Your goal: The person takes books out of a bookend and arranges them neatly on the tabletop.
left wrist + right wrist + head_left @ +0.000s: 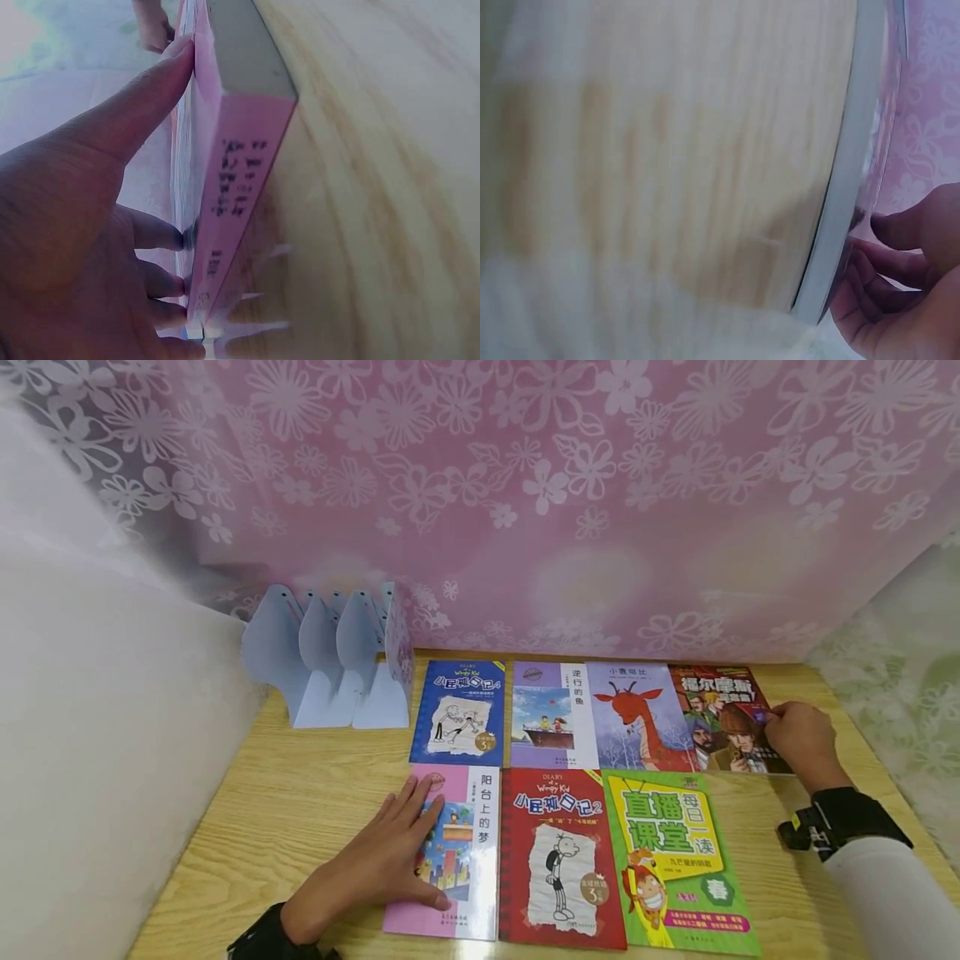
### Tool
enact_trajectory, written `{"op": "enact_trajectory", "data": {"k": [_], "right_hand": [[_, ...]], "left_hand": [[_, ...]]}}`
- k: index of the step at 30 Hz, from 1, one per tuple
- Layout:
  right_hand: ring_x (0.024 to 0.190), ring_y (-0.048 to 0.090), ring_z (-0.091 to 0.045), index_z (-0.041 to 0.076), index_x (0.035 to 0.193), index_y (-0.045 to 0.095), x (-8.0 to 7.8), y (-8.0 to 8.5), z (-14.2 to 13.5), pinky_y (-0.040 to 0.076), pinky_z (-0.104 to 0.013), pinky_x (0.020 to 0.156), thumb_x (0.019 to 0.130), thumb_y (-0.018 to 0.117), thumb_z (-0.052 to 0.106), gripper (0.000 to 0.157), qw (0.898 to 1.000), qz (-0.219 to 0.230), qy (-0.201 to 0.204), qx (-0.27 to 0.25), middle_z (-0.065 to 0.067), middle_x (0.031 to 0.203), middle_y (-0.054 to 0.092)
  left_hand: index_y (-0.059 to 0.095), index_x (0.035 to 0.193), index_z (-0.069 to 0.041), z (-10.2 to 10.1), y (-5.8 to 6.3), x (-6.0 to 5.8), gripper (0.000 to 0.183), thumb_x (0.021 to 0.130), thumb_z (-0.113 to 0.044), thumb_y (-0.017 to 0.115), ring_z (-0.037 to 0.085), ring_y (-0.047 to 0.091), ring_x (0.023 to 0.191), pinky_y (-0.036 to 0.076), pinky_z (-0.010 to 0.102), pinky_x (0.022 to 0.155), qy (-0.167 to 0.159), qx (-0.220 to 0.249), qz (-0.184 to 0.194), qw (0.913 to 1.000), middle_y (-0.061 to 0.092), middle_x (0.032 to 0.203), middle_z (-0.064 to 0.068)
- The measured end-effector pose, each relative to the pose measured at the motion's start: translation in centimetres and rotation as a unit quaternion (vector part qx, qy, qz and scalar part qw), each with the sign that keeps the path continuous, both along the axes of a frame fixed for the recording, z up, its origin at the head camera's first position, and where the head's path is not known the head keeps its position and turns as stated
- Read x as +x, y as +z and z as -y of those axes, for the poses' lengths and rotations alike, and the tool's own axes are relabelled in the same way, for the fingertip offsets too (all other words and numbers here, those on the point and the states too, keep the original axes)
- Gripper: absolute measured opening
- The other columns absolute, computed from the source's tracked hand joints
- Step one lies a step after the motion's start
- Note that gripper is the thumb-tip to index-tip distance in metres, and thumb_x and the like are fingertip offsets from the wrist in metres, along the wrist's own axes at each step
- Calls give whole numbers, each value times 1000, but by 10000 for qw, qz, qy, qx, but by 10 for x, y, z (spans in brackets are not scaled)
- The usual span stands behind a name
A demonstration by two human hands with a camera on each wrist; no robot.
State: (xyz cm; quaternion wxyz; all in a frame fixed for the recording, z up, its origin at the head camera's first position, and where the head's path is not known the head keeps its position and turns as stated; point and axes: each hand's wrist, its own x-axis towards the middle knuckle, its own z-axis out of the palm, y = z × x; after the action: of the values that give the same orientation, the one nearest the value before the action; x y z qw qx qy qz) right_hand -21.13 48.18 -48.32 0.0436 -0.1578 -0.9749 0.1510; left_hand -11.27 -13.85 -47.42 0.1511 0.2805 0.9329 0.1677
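Observation:
My left hand [378,864] rests on the pink-and-white book [483,860] at the lower left of the group, fingers spread over its cover. In the left wrist view the thumb [142,101] lies along this book's edge, beside its pink spine [232,195]. At the far right of the upper row, my right hand [802,739] holds the right edge of a dark red detective book [723,718] with curled fingers. That book lies flat, and the right wrist view shows its pale page edge [840,172] beside the bent fingers [889,289].
The upper row also has a blue cartoon diary [465,710], a ship-cover book [543,727] and a deer-cover book [641,718]. Below lie a red cartoon diary [562,860] and a green book [682,868]. A pale blue bookend rack [322,668] stands at back left.

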Motion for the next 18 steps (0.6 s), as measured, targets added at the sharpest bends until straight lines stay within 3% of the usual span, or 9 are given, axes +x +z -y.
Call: {"op": "enact_trajectory", "data": {"k": [6, 11, 14, 18], "right_hand": [[61, 59, -35, -14, 100, 63, 12, 7, -7, 39, -35, 46, 100, 49, 22, 38, 9998, -105, -66, -155, -31, 82, 65], [52, 49, -23, -8, 94, 65, 22, 13, -3, 33, -31, 45, 103, 44, 40, 53, 9995, -108, 75, -302, -14, 63, 60], [51, 46, -20, -6, 92, 65, 24, 17, 7, 32, -31, 45, 102, 48, 38, 48, 9982, -398, 395, -205, -10, 61, 58], [54, 47, -19, -5, 91, 62, 21, 28, 30, 32, -29, 49, 99, 56, 26, 33, 9933, -739, 886, -2, -15, 68, 61]], "left_hand": [[21, 158, -19, 5, -4, -12, 125, 62, -84, 67, 29, 1, 156, 21, 53, 123, 167, -92, -90, 9998, 4, 168, 0], [26, 157, -20, 11, -5, -21, 118, 65, -83, 65, 31, 14, 153, 32, 53, 118, 449, -169, -342, 9983, 14, 167, 4], [39, 152, -17, 16, -3, -28, 104, 71, -77, 67, 33, 27, 146, 39, 52, 113, 531, -200, -757, 9955, 27, 162, 9], [58, 136, -12, 22, 0, -39, 75, 80, -61, 71, 29, 47, 129, 46, 47, 106, 491, -131, -1601, 9858, 51, 145, 11]]}}
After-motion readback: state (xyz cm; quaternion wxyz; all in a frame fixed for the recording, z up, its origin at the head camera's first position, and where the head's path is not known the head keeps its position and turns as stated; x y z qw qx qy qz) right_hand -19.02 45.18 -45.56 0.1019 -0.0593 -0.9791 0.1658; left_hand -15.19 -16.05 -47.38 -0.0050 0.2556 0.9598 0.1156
